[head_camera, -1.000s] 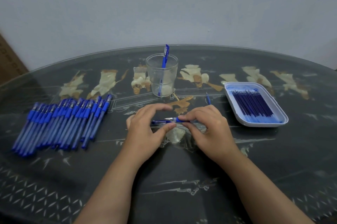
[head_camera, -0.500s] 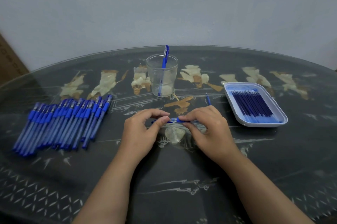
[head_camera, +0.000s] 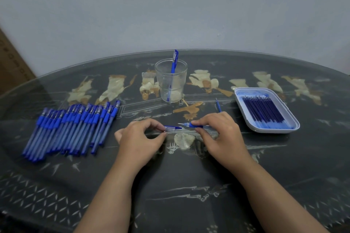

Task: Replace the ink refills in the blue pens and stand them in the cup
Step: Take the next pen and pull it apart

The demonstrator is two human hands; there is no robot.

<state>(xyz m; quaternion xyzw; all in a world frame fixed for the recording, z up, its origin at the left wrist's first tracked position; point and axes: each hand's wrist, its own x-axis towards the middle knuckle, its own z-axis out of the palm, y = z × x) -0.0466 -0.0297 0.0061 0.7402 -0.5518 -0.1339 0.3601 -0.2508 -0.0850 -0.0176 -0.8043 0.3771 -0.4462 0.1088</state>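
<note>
In the middle of the tabletop (head_camera: pixel 181 179), just in front of the person, both hands work on one pen that is in two parts. The left hand (head_camera: pixel 140 139) has a narrow grip: thumb and forefinger pinch the pen cap (head_camera: pixel 172 128), a clear piece with a blue clip that points to the right. The right hand (head_camera: pixel 219 134) also has a narrow grip, with thumb and fingers curled around the pen body (head_camera: pixel 191 124) at its blue sleeve. The metal tip points left toward the cap. Cap and tip are near each other but apart, with a small gap between them. If they touch the tabletop, I cannot tell.

Behind the hands stands one clear cup (head_camera: pixel 171 85), upright, with one finished pen (head_camera: pixel 174 64) leaning inside it, cap up. On the left lies one row of capped pens (head_camera: pixel 72 128), side by side and partly overlapping. They are about twenty, and an exact count is not possible. On the right is one white tray (head_camera: pixel 274 130) with dark blue refills (head_camera: pixel 263 111) lying parallel, more than ten and too close together to count. One thin blue piece (head_camera: pixel 218 106) lies on the tabletop just behind the right hand.
</note>
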